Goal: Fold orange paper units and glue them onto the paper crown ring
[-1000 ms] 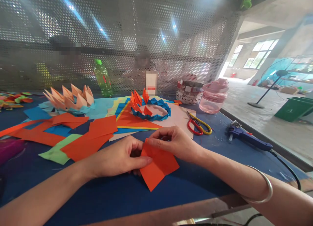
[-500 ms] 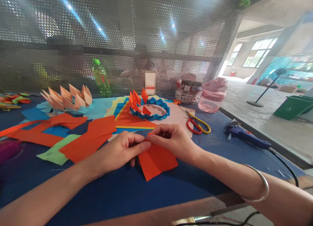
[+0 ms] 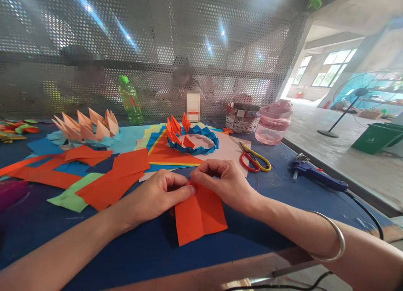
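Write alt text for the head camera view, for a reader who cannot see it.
The left hand and right hand pinch the top edge of a creased orange paper sheet on a blue worktable. Beyond lie a blue-and-orange origami crown, a peach origami crown, scissors and a blue hot glue gun.

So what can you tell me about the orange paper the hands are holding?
The orange paper is a thin, matte, bright sheet with straight edges and a crease running down its middle. Its lower part lies on the blue tabletop, while its top end is pinched by the fingertips of the left hand and right hand.
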The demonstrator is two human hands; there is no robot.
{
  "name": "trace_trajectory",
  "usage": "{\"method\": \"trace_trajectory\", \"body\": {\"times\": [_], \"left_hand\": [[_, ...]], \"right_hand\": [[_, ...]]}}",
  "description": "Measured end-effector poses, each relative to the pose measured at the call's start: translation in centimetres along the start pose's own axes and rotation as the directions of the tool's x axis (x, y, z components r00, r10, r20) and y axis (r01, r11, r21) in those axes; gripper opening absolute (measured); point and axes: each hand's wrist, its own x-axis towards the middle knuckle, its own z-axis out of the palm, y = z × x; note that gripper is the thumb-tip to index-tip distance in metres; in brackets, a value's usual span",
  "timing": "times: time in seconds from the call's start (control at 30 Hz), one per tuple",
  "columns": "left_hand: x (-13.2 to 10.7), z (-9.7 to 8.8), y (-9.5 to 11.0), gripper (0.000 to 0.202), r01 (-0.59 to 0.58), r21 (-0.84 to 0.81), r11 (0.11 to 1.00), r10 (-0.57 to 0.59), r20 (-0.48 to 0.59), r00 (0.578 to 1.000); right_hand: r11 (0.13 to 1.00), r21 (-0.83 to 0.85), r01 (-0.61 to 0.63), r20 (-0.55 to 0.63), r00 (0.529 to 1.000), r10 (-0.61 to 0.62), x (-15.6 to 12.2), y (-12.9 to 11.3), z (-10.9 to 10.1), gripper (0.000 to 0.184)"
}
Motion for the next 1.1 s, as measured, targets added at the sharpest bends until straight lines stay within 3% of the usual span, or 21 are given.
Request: {"method": "trace_trajectory", "body": {"times": [0.37,0.53,0.67,0.87,1.1], "left_hand": [[-0.2,0.0,0.7,0.027,0.038,-0.093,0.995,-0.034,0.036,0.999],[-0.2,0.0,0.5,0.027,0.043,-0.099,0.994,-0.041,0.021,0.999],[-0.1,0.0,0.4,0.028,0.051,-0.123,0.991,-0.049,0.021,0.999],[-0.2,0.0,0.9,0.035,0.064,-0.209,0.976,-0.052,0.063,0.997],[-0.5,-0.2,1.3,0.036,0.084,-0.163,0.983,-0.071,0.087,0.994]], "right_hand": [[0.997,0.081,-0.004,-0.040,0.999,0.007,0.1,0.1,0.1,0.026],[0.998,0.003,-0.061,0.023,0.998,0.061,0.3,0.4,0.2,0.028],[0.998,-0.053,-0.015,-0.002,1.000,0.015,0.3,0.3,0.0,0.031],[1.000,0.001,-0.004,0.010,1.000,0.004,0.3,0.1,0.0,0.033],[1.000,-0.028,0.012,0.035,0.999,-0.011,0.4,-0.2,-0.3,0.037]]}}
